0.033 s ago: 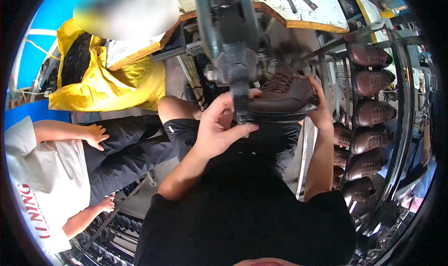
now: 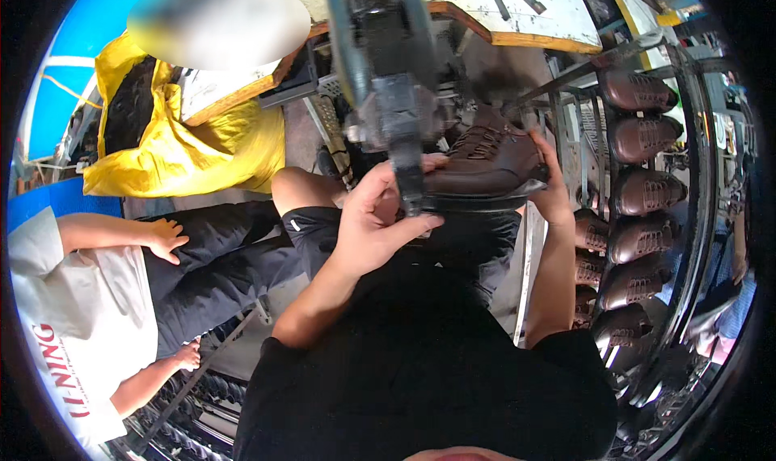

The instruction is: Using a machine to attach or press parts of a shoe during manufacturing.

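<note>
A brown leather lace-up shoe (image 2: 495, 164) with a black sole (image 2: 477, 202) is held level between my two hands, toe to the left. My left hand (image 2: 370, 218) closes around the toe end, its thumb low by the sole and its fingertips on top. My right hand (image 2: 553, 190) is wrapped around the heel end. A dark machine arm (image 2: 394, 97) comes down over the toe. Its narrow black lower end (image 2: 410, 182) meets the toe edge of the shoe and hides part of it and of my left fingers.
At right, a metal rack (image 2: 697, 162) carries several brown shoes (image 2: 644, 138). A white worktable (image 2: 541, 16) with a wooden edge stands beyond the machine. To the left are a yellow sack (image 2: 218, 150) and a seated co-worker in a white shirt (image 2: 97, 299).
The machine arm and the shoe sit slightly farther left in the picture, and the view has shifted a little. Both hands keep their grip on the shoe.
</note>
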